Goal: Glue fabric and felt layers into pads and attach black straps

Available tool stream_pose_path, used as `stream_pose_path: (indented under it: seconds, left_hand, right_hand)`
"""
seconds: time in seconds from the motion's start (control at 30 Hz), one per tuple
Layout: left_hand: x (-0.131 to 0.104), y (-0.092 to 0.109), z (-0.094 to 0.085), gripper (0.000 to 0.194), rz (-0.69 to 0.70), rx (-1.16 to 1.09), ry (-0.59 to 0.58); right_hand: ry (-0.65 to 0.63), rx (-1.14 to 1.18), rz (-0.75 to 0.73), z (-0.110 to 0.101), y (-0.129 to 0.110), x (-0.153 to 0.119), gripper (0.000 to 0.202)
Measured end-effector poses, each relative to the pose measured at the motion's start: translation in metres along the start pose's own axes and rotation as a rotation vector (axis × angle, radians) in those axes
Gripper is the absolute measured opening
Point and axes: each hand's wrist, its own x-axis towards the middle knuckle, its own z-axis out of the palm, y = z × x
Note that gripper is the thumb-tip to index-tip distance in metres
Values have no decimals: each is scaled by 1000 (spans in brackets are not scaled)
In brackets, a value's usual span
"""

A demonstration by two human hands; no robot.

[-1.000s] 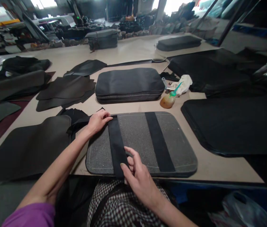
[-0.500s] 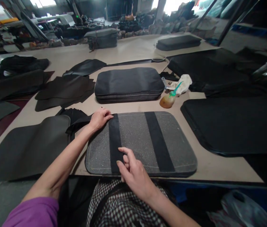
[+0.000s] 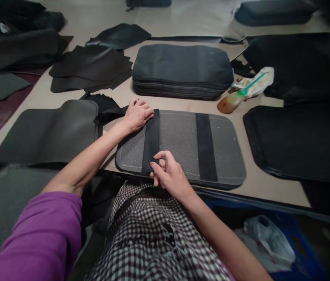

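Observation:
A grey speckled panel (image 3: 178, 136) with rounded corners and a stitched edge lies in front of me at the table's near edge. Two black fabric strips cross it, a left strip (image 3: 151, 144) and a right strip (image 3: 206, 148). My left hand (image 3: 138, 115) is closed at the top end of the left strip, its fingertips bent down onto the strip at the panel's far edge. Over the lower end of that strip hovers my right hand (image 3: 169, 171), thumb and forefinger slightly apart, other fingers curled, nothing visible between them.
Behind the panel stands a stack of black panels (image 3: 181, 70). A squeeze bottle of amber liquid (image 3: 229, 103) leans beside a white cloth (image 3: 266, 80). Dark sheets (image 3: 91, 64) and a grey-black sheet (image 3: 54, 130) lie left; a black panel stack (image 3: 296, 144) sits right.
The view has tilted down, so the scene sits higher in the picture. My left hand stays at the strip's top; my right thumb and forefinger have come closer together.

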Motion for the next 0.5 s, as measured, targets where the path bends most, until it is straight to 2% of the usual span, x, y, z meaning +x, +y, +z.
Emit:
stream_pose_path:
  seconds: [0.13, 0.3, 0.5]
  left_hand:
    - [-13, 6, -7, 29, 0, 54, -16]
    - [-19, 9, -8, 27, -1, 60, -12]
    - [-17, 6, -5, 30, -4, 72, -12]
  right_hand:
    - [-20, -114, -27, 6, 2, 2, 16]
    - [-18, -439, -60, 11, 2, 4, 5]
    - [5, -879, -73, 15, -3, 4, 14]
